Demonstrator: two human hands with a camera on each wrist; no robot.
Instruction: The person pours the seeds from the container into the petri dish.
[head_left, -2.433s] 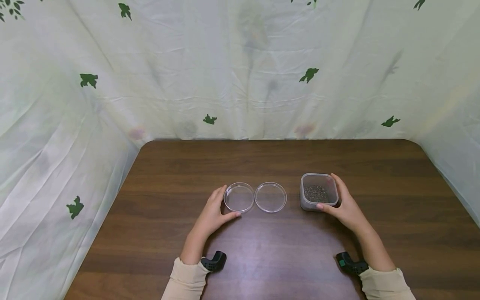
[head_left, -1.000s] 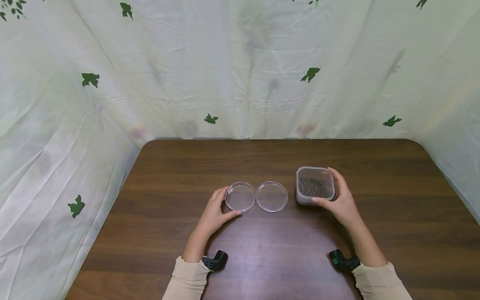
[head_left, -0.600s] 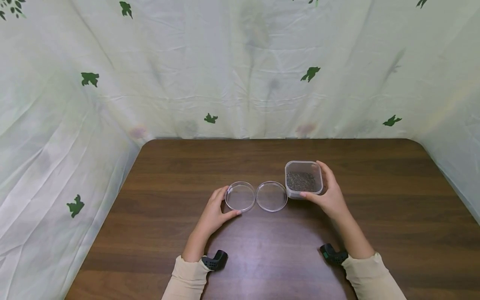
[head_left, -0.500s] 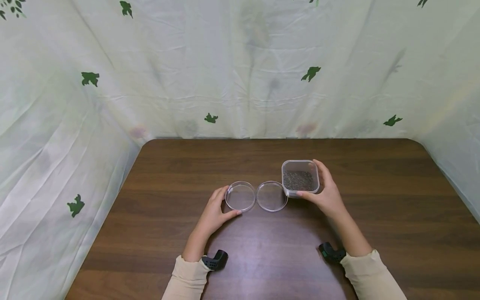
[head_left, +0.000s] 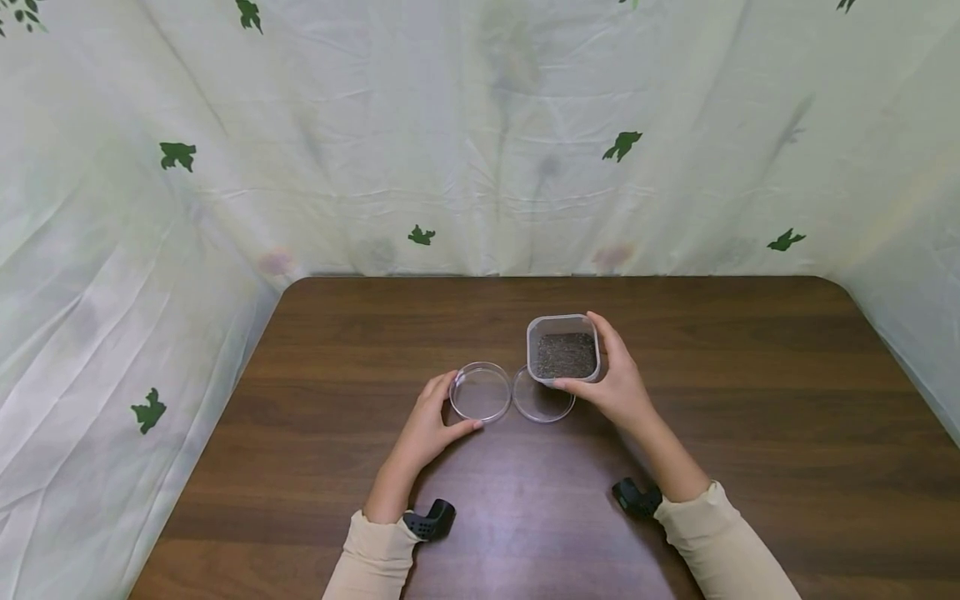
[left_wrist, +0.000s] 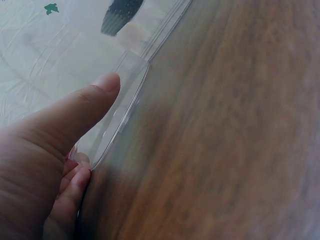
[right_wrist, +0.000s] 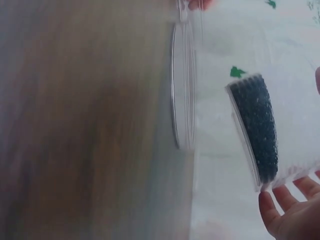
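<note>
Right of the round clear dish (head_left: 480, 394) that the half-curled left hand (head_left: 429, 427) holds, the right hand (head_left: 619, 385) grips a square translucent plastic tub (head_left: 559, 326), dark granules (head_left: 566, 357) still inside.

Beige sleeves (head_left: 367, 567), creased cuffs (head_left: 693, 512), bare hands (head_left: 427, 429), black wrist cameras (head_left: 636, 498), small holes (head_left: 418, 527) dotting the left one

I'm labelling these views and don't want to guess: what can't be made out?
Head view: much of the far rim of the right clear round dish, behind the translucent square plastic tub; individual dark-grey grains, too small.
Left wrist view: part of the left clear round dish, behind the left hand.
Right wrist view: the brown wooden table, blurred; the right hand, cut off by the right edge.
</note>
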